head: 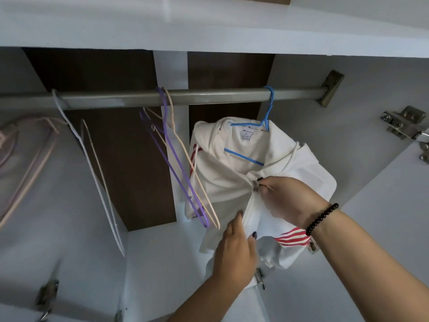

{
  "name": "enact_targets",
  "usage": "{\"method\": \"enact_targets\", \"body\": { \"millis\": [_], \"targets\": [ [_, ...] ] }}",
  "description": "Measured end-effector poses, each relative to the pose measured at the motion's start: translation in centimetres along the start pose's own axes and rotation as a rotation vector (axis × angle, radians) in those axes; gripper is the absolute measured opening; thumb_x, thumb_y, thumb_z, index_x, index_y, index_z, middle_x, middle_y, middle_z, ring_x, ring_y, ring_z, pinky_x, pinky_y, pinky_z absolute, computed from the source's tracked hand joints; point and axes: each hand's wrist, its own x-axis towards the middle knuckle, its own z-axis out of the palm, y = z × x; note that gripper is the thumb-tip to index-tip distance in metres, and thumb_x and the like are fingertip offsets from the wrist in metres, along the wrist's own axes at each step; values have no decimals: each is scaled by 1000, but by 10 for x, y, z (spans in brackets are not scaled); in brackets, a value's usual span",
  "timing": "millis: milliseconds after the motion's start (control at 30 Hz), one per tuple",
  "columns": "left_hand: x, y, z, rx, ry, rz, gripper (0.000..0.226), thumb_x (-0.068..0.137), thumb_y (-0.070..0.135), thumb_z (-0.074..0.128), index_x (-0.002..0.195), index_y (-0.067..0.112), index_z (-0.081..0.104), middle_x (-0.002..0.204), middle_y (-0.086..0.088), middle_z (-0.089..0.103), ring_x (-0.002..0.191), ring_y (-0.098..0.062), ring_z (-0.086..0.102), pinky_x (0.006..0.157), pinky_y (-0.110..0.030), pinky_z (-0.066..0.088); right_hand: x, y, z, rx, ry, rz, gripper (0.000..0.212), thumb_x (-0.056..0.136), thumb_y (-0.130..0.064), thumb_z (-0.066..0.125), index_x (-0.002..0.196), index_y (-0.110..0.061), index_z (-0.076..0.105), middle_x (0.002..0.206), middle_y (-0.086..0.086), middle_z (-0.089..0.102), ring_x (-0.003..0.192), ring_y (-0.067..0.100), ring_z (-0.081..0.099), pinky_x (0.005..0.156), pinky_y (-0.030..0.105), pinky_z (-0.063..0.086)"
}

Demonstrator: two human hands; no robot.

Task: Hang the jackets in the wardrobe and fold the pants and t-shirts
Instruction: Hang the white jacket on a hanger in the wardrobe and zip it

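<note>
A white jacket (234,182) with red stripes hangs right of centre in the frame on a blue hanger (267,117), which hooks over the wardrobe rail (209,95). The right hand (285,201), a black bead bracelet (321,219) on its wrist, pinches the zipper pull (257,185) at mid-front, its grip clamped on it. The left hand (234,249), lower centre, holds the jacket's front edge beside the zip, fingers curled on the cloth. Left of the jacket a purple hanger (176,168) and a beige hanger (197,182) hang bare; further left hangs a white hanger (92,159).
</note>
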Motion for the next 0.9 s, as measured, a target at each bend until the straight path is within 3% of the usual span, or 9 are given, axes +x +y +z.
{"method": "enact_targets", "body": {
  "millis": [67, 133, 200, 267, 567, 900],
  "targets": [
    [17, 18, -8, 3, 105, 45, 47, 99, 26, 45, 143, 16, 34, 140, -2, 44, 129, -21, 44, 99, -33, 38, -4, 4, 2, -82, -36, 11, 29, 88, -14, 50, 60, -11, 49, 52, 0, 39, 40, 12, 26, 35, 18, 20],
    [35, 25, -18, 82, 230, 117, 24, 94, 18, 51, 117, 11, 53, 112, -10, 62, 106, -32, 58, 83, -38, 43, -4, 5, 3, -98, -36, 4, 29, 88, -13, 50, 59, -11, 49, 52, 0, 39, 41, 12, 26, 35, 18, 20],
    [45, 18, -23, 205, 251, 162, 15, 88, 14, 56, 103, 11, 60, 88, -11, 69, 83, -37, 64, 73, -38, 45, 0, 2, 1, -85, -5, 4, 29, 89, -13, 51, 60, -11, 50, 54, 0, 39, 41, 11, 26, 33, 17, 20],
    [46, 10, -25, 277, 228, 175, 14, 88, 15, 55, 99, 15, 63, 80, -8, 71, 76, -36, 65, 71, -37, 45, 7, 1, -2, -62, 11, 23, 29, 90, -15, 51, 61, -12, 50, 54, 0, 39, 39, 10, 26, 32, 16, 20],
    [10, -60, -13, 424, -52, -153, 28, 102, 31, 36, 109, 21, 61, 109, -3, 69, 103, -23, 64, 88, -30, 46, 29, -3, 8, 138, 22, 87, 33, 93, -14, 45, 60, -14, 44, 46, -3, 38, 30, 7, 27, 29, 15, 17],
    [16, -80, -24, 362, -55, -325, 24, 101, 30, 40, 111, 21, 59, 113, -2, 66, 109, -22, 61, 87, -28, 46, 39, -21, 26, 16, -4, 2, 30, 92, -15, 48, 61, -13, 48, 55, -1, 41, 35, 8, 27, 34, 16, 18]
  ]
}}
